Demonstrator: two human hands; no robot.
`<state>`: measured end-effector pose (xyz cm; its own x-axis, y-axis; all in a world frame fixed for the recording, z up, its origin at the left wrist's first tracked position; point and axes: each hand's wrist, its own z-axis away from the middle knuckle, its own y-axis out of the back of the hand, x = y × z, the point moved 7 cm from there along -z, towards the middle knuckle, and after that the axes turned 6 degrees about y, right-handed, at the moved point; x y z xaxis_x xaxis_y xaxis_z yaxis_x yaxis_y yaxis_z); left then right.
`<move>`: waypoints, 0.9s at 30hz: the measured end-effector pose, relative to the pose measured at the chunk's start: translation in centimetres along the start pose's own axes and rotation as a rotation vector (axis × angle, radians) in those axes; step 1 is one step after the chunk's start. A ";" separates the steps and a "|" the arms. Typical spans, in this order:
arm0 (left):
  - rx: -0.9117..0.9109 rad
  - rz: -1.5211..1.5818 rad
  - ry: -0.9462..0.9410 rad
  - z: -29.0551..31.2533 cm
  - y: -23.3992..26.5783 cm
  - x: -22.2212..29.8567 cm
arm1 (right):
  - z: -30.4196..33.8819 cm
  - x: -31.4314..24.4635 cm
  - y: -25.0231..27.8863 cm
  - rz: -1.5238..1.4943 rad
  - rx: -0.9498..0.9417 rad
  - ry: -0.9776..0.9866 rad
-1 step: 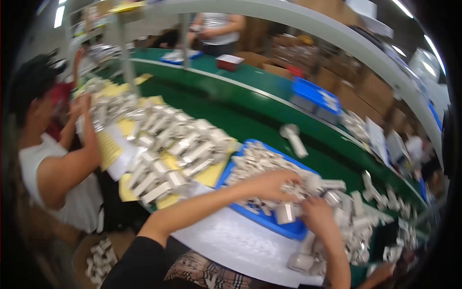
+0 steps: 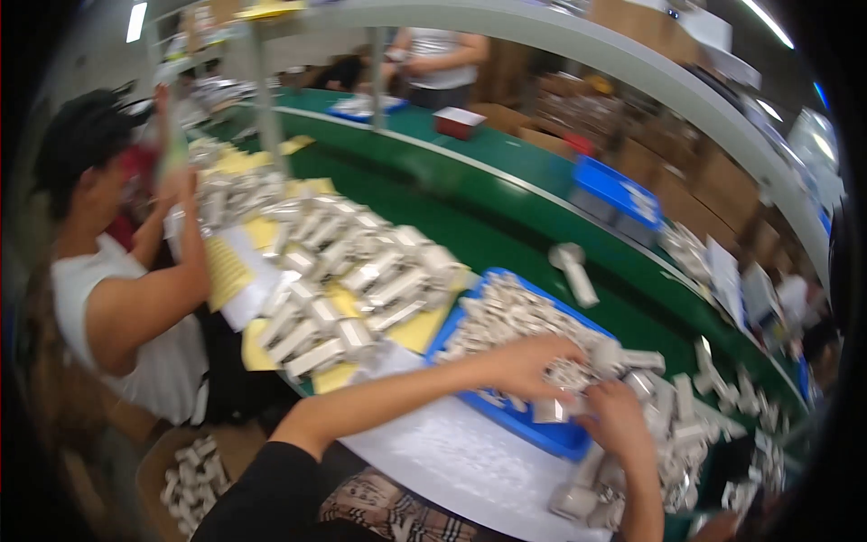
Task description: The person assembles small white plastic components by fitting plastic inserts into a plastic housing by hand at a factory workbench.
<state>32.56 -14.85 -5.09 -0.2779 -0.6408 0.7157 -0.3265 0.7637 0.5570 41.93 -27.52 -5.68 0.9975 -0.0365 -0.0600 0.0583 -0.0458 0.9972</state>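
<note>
My left hand [image 2: 535, 366] reaches over the right part of a blue tray [image 2: 442, 336] heaped with small white plastic parts [image 2: 506, 316]. Its fingers are curled around a larger white plastic piece [image 2: 550, 412] with a square, shiny end. Close beside it, my right hand [image 2: 617, 414] is bent in at the same piece, fingers drawn together. Blur and the hand itself hide what the right fingertips pinch. Against the tray's right side lies a pile of larger white plastic pieces with rounded heads and handles [image 2: 682, 434].
Rows of white pieces [image 2: 388, 280] lie on yellow sheets to the left. A white handled piece [image 2: 575, 274] rests on the green belt [image 2: 488, 212]. Another person [image 2: 135, 298] works at left beside a carton of white parts [image 2: 194, 483]. A white frame bar [image 2: 578, 32] crosses overhead.
The whole scene has shifted slightly right in view. Both hands stay together at the tray's right end, and the square end of the piece now shows less between them.
</note>
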 end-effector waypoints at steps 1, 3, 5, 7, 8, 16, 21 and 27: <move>0.047 -0.008 0.006 1.3 -0.3 2.0 | 0.9 -1.4 1.9 -0.069 0.044 0.017; 0.119 -0.043 0.035 4.0 0.9 4.5 | 1.5 -4.4 3.8 -0.161 0.135 -0.033; -0.013 -0.045 0.274 6.3 1.0 4.2 | 0.1 -8.3 3.7 -0.188 0.125 0.090; -0.039 -0.090 0.331 8.9 2.3 4.1 | -0.3 -10.4 3.4 -0.196 0.117 0.160; -0.080 -0.146 0.362 10.4 2.7 4.1 | -1.0 -10.5 2.0 -0.480 0.041 0.179; 0.072 -0.001 0.255 19.4 -0.2 4.2 | -5.4 -6.1 -4.9 -0.215 0.108 -0.029; 0.074 0.028 0.262 21.4 -1.0 3.6 | -6.6 -6.8 -7.0 -0.160 0.174 -0.056; 0.160 -0.073 0.231 23.6 -1.3 4.0 | -6.2 -9.4 -5.5 -0.103 0.316 0.020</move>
<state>10.56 -20.25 -12.84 -0.0411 -0.6447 0.7633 -0.4815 0.6822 0.5502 32.45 -20.73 -10.38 0.9879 0.0041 -0.1553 0.1466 -0.3554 0.9232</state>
